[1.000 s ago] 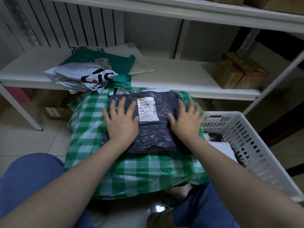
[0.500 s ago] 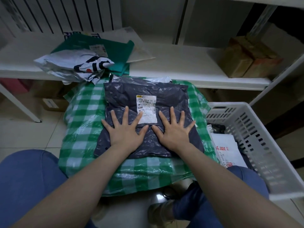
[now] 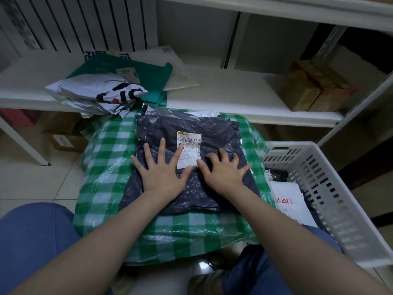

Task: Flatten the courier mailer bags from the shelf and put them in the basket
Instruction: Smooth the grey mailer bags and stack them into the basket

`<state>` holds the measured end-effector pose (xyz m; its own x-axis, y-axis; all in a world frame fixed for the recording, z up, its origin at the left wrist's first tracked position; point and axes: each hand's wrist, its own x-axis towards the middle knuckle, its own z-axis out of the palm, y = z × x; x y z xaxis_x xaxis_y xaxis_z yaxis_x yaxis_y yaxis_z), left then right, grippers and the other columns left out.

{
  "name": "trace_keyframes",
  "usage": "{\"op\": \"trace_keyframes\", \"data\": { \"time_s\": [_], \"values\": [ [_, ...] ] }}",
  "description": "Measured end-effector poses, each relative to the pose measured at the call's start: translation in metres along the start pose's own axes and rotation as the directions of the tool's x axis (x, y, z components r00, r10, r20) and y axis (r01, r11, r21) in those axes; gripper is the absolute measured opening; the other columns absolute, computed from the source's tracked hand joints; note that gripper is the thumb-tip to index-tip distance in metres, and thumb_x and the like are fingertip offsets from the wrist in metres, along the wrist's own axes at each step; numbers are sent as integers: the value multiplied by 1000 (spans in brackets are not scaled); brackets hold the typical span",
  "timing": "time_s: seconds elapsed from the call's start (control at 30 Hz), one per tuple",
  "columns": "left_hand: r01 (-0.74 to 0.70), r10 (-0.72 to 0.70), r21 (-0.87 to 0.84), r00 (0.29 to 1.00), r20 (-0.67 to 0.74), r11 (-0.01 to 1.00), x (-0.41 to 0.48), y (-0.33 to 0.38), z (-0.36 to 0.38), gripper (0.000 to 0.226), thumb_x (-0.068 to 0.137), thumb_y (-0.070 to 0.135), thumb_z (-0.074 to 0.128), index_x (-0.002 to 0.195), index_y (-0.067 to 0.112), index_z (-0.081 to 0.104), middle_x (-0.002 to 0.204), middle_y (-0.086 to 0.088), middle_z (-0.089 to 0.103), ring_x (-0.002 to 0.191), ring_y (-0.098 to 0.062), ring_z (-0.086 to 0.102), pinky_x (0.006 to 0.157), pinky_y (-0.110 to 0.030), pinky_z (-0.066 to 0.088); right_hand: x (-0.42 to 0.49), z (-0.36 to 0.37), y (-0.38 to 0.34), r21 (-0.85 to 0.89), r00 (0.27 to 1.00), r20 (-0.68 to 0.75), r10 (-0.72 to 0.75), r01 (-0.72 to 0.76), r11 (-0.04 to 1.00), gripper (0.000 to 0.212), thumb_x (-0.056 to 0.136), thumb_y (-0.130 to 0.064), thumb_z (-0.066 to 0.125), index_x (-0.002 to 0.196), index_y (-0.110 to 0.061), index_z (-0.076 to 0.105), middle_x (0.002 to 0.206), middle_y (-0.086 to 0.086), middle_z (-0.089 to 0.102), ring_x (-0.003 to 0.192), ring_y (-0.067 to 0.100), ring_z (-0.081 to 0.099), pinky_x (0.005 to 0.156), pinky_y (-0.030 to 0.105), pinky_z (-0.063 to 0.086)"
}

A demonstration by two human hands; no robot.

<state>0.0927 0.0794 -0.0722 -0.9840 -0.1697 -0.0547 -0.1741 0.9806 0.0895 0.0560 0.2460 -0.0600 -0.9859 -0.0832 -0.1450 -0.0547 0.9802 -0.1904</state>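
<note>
While grey mailer (image 3: 187,126) lies on checked bag (image 3: 106,167), L hand (image 3: 161,175) & R hand (image 3: 224,174) press it, splayed.

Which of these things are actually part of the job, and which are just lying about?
Part of the job: the dark grey mailer bag pressed by the left hand and right hand; the crumpled white mailer bag and green mailer bag on the shelf; the white basket.
Lying about: the cardboard boxes; the radiator; the green checked bag, only a surface underneath.
</note>
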Motion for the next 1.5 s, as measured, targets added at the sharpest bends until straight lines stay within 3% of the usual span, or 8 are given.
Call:
{"op": "trace_keyframes", "data": {
  "time_s": [0.07,0.13,0.27,0.37,0.6,0.87,1.5],
  "values": [
    [-33,32,-8,995,-96,999,12,5,-12,70,86,79,4,148,51,-14,160,0,-26,143,-40,-27,108,-71,-11,11,-15,-9,-26,983,-184,5,-10,1000,63,90,-72,25,131,-31,49,157,4,23,144,39,11,106,75,-1],
    [-50,46,-33,993,-112,998,30,8,-22,68,87,77,5,148,51,-12,161,1,-25,144,-38,-28,109,-70,-11,24,-26,-16,-45,961,-274,-37,26,999,61,89,-72,27,135,-35,44,160,2,15,145,40,5,105,76,-1],
    [-71,68,-33,994,-80,997,67,4,-25,67,88,77,4,149,53,-10,160,2,-28,142,-38,-31,108,-70,-14,59,-31,-23,-85,987,-141,-75,63,994,69,87,-77,17,149,-51,6,161,-9,-18,143,41,-22,100,79,-8],
    [-62,61,-51,998,-25,997,87,-1,-19,68,86,78,2,148,54,-13,159,3,-29,141,-39,-32,107,-71,-14,80,-26,-20,-124,994,-71,-88,78,989,73,83,-82,10,149,-52,-2,159,-11,-24,142,40,-28,98,79,-11],
    [-68,68,-20,998,-14,997,103,-7,10,67,85,79,-3,147,56,-12,160,5,-27,140,-41,-33,105,-73,-14,95,11,-14,-4,998,-33,-49,49,999,70,84,-82,11,147,-55,-1,159,-16,-20,143,36,-27,99,78,-14],
    [-54,54,5,998,-6,999,107,-6,18,67,84,79,-4,148,57,-7,162,4,-18,143,-42,-26,106,-73,-14,99,18,-12,-10,996,-74,-44,44,999,67,86,-78,12,148,-53,8,162,-15,-9,146,37,-20,100,78,-13],
    [-53,53,25,998,-32,998,104,-5,20,66,86,79,-4,148,56,-6,163,4,-15,144,-42,-25,106,-72,-15,100,20,-12,-38,997,-73,-33,31,999,68,86,-78,9,149,-52,7,162,-13,-7,146,37,-18,100,78,-13]
  ]
}}
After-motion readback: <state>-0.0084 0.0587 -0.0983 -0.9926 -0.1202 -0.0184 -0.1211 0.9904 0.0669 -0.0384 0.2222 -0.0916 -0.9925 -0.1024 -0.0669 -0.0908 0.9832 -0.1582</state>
